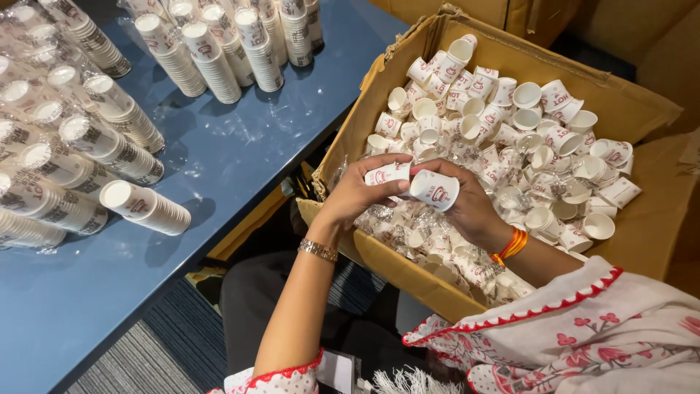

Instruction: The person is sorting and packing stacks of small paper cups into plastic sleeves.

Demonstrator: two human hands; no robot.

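My left hand (357, 195) grips a small white paper cup (388, 174) with a red print, held sideways. My right hand (465, 208) holds a second such cup (435, 189), its rim meeting the first one's end. Both hands hover over the near left part of an open cardboard box (642, 219) filled with several loose white cups (510, 124) and clear plastic wrappers. A metal bracelet circles my left wrist and an orange thread band my right.
A blue table (219, 153) lies to the left, carrying several stacked cup sleeves in clear wrap (146, 208) on their sides and upright at the back (211, 62). Striped carpet (168, 343) shows below. More cardboard boxes stand behind.
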